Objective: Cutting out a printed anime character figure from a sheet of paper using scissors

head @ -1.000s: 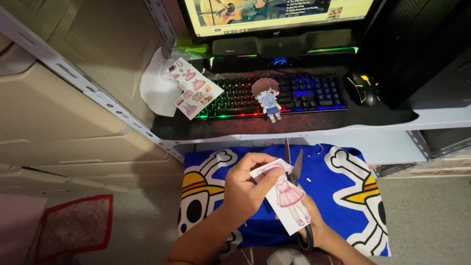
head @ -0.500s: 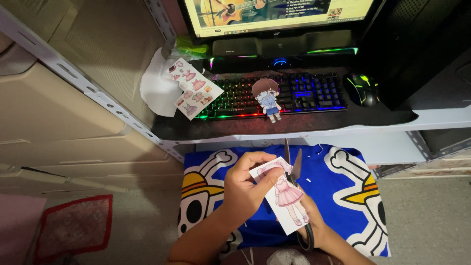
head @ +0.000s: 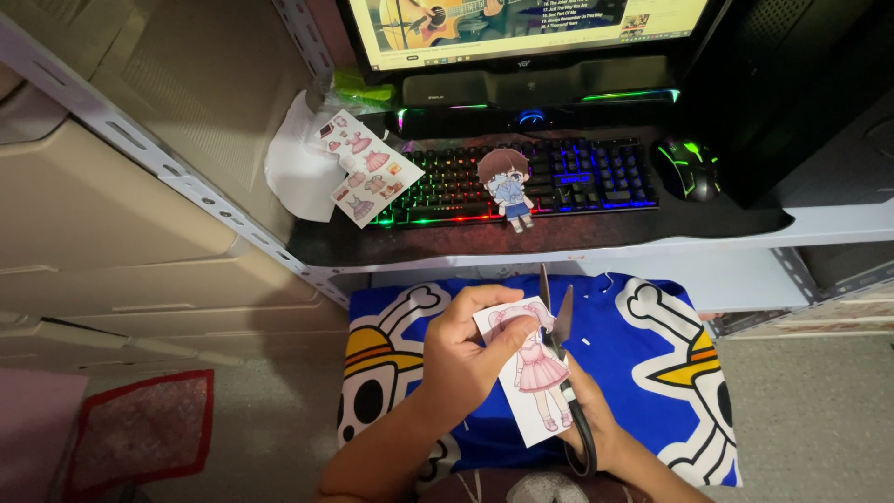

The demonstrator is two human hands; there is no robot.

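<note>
**Cutting out a paper doll, blades at the head**

Just in front of the keyboard [head: 521, 182], over the blue cloth [head: 652, 373], the left hand [head: 461, 359] pinches a paper doll [head: 533, 373] between thumb and fingers. The right hand [head: 596, 424], mostly hidden below the paper, is closed through the handles of the scissors [head: 559, 326], whose blades stand parted beside the doll's head. I judge trimming is underway; closing the blades cleanly along the outline looks like the careful part. A finished cutout [head: 506, 186] lies on the keyboard.

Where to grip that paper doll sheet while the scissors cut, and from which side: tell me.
Pinch the paper doll sheet on its upper left edge, coming from the left as the left hand does. The scissors in the right hand cut along its right side, so that edge must remain free.
</note>
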